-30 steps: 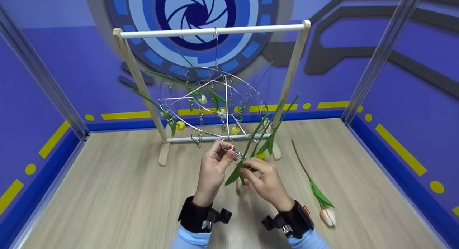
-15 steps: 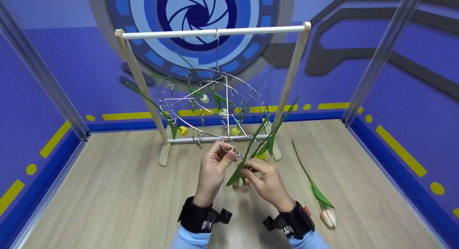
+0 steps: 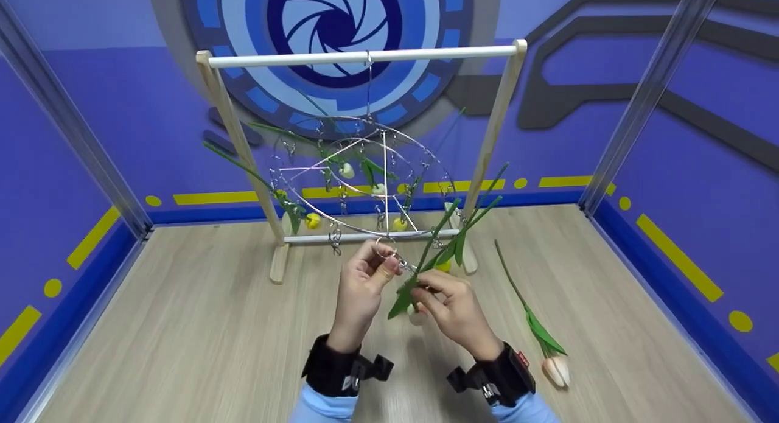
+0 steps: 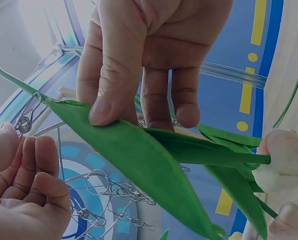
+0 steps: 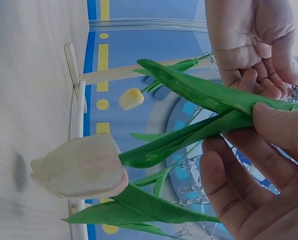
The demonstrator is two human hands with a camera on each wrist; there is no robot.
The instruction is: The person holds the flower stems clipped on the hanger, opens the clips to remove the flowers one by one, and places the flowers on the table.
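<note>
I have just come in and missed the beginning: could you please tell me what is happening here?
A person's left hand pinches a metal clip of the round wire hanger, while their right hand holds a pale tulip by its leaves, its stem at the clip. Whether the clip grips it is unclear. Other tulips already hang from the hanger, and one loose tulip lies on the table to the right.
</note>
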